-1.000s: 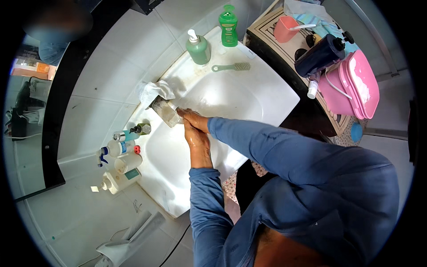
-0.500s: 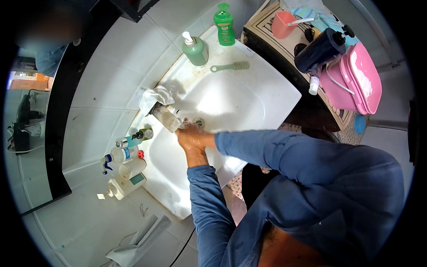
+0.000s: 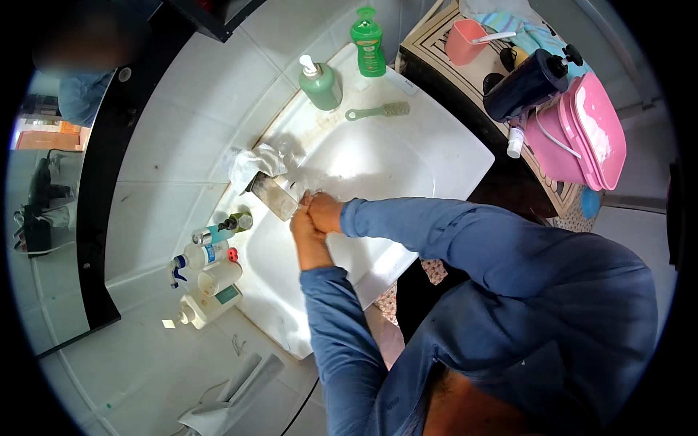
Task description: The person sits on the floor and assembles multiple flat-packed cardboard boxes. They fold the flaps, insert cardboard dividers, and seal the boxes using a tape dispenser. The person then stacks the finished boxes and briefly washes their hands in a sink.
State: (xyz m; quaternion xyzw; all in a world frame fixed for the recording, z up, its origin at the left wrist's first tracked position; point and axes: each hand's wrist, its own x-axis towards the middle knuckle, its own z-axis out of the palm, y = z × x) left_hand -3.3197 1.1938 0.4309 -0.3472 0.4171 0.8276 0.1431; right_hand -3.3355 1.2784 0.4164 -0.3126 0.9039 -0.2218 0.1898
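Left hand (image 3: 304, 234) and right hand (image 3: 325, 212) pressed together, fingers curled, at tap (image 3: 273, 195) over washbasin (image 3: 436, 156); washing step; rinsing likely follows.

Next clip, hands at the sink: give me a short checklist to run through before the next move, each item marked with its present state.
1. Both hands over the basin: ok; left hand and right hand pressed together there.
2. Hands under the tap: ok, right at its spout.
3. Water running: cannot tell.
4. Soap within reach: ok; green pump bottle upright on the rim.
5. Hands free of objects: cannot tell, palms hidden.
6. Green brush out of the way: ok, on the rim.
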